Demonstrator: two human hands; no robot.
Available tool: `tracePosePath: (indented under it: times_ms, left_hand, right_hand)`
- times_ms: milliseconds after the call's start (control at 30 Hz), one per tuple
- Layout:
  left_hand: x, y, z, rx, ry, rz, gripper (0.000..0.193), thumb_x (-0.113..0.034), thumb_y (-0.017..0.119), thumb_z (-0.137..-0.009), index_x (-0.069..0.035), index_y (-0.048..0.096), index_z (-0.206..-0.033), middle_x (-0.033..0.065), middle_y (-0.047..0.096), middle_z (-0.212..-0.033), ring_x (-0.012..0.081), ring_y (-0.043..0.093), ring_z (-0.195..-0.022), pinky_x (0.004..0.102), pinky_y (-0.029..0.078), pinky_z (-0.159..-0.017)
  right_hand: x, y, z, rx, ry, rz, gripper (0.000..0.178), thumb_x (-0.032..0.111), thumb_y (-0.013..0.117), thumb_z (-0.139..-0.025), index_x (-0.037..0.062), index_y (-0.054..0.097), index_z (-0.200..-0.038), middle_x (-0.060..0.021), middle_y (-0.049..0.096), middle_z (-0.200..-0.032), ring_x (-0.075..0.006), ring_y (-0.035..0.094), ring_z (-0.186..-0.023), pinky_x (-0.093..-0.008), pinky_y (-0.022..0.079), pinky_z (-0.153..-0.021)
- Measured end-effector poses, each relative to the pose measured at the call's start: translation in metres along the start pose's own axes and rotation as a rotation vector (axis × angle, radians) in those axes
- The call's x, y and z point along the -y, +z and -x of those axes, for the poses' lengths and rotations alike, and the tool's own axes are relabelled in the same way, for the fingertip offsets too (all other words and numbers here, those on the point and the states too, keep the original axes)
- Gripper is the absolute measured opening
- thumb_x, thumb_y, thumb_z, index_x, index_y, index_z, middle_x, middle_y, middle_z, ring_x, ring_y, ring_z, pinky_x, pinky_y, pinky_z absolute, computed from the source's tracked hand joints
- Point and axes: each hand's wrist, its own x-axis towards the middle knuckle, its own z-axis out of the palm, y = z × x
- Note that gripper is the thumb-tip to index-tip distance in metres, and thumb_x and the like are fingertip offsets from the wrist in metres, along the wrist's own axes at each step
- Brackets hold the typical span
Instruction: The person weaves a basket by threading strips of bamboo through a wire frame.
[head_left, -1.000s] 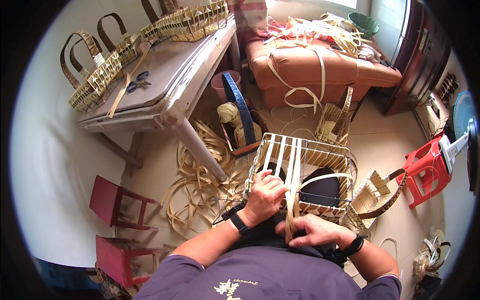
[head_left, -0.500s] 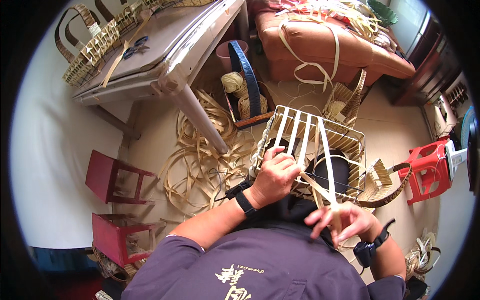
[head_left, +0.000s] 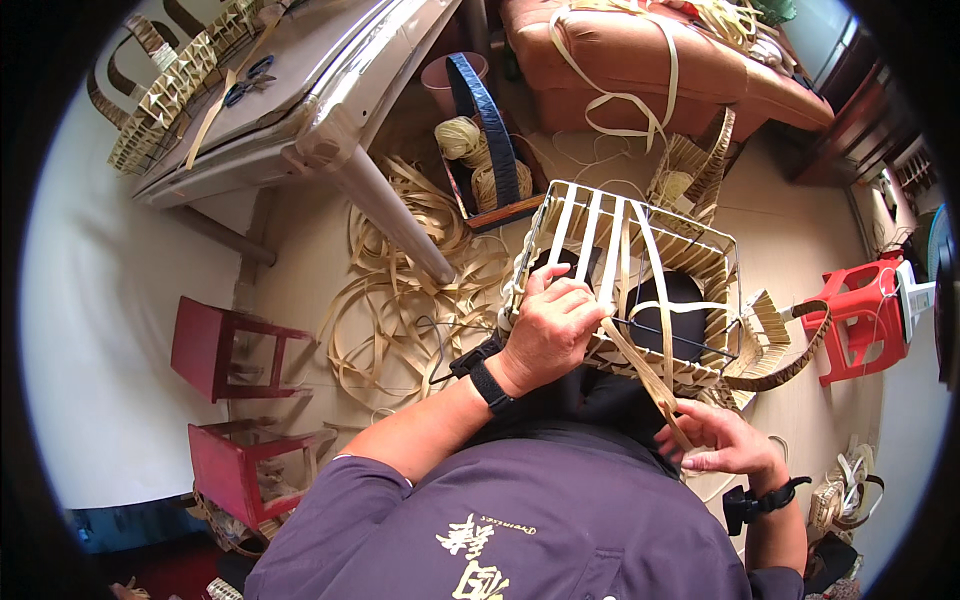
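Bamboo basket frame (head_left: 640,290) gripped by left hand (head_left: 548,330) — right hand (head_left: 720,440) pinching a strip (head_left: 645,375).

Table leg (head_left: 392,215), loose strips (head_left: 400,310) crowd left; bare floor (head_left: 800,420) right.

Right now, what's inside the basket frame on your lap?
Through the basket frame shows a dark rounded form. The left hand covers its near-left corner; the right hand pulls a strip.

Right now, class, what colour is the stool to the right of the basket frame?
Red, with a white top edge; the stool shows in the head view.
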Motion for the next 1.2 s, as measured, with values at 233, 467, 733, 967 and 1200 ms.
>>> tracePosePath:
  times_ms: [233, 467, 733, 967, 1200]
  left_hand:
    - [-0.002, 0.0, 0.0, 0.007, -0.009, 0.001, 0.017, -0.002, 0.08, -0.089, -0.013, 0.081, -0.103, 0.0039, 0.077, -0.093, 0.0245, 0.075, -0.102, 0.0526, 0.048, -0.117]
    - [0.0, 0.002, 0.004, 0.003, -0.024, 0.007, 0.015, -0.005, 0.079, -0.09, -0.012, 0.08, -0.103, 0.0051, 0.077, -0.094, 0.0248, 0.075, -0.102, 0.0528, 0.047, -0.117]
    - [0.004, -0.001, 0.004, -0.007, -0.018, -0.018, 0.019, -0.002, 0.08, -0.088, -0.012, 0.081, -0.103, 0.0035, 0.077, -0.093, 0.0236, 0.075, -0.102, 0.0523, 0.048, -0.117]
    - [0.001, -0.001, 0.006, 0.006, -0.027, -0.001, 0.02, -0.001, 0.079, -0.088, -0.013, 0.081, -0.104, 0.0035, 0.077, -0.095, 0.0233, 0.075, -0.103, 0.0524, 0.047, -0.117]
    - [0.001, -0.002, 0.003, 0.009, -0.04, 0.015, 0.016, -0.002, 0.08, -0.09, -0.012, 0.08, -0.102, 0.0036, 0.077, -0.094, 0.0241, 0.075, -0.101, 0.0518, 0.046, -0.118]
  right_hand:
    - [0.019, 0.012, -0.025, -0.286, -0.217, 0.184, 0.051, -0.005, 0.068, -0.107, 0.0056, 0.066, -0.156, -0.0127, 0.082, -0.128, -0.0214, 0.078, -0.121, -0.0364, 0.059, -0.111]
    - [0.03, 0.033, -0.084, -0.319, -0.494, 0.862, 0.055, -0.005, 0.081, -0.087, 0.0101, 0.074, -0.14, -0.0163, 0.069, -0.122, -0.0364, 0.073, -0.11, -0.0452, 0.062, -0.096]
    - [0.038, 0.031, -0.103, -0.217, -0.772, 1.316, 0.026, 0.009, 0.075, -0.087, 0.0129, 0.08, -0.113, -0.0132, 0.071, -0.138, -0.0339, 0.064, -0.142, -0.0543, 0.043, -0.131]
    - [-0.002, 0.019, -0.077, -0.106, -0.466, 0.831, 0.022, 0.004, 0.077, -0.095, 0.0087, 0.082, -0.116, -0.0156, 0.082, -0.109, -0.038, 0.079, -0.105, -0.0455, 0.064, -0.095]
    - [-0.008, 0.007, -0.044, 0.147, 0.047, 0.573, 0.03, 0.019, 0.079, -0.107, 0.0069, 0.081, -0.134, -0.0106, 0.085, -0.093, -0.0192, 0.083, -0.086, -0.0363, 0.065, -0.084]
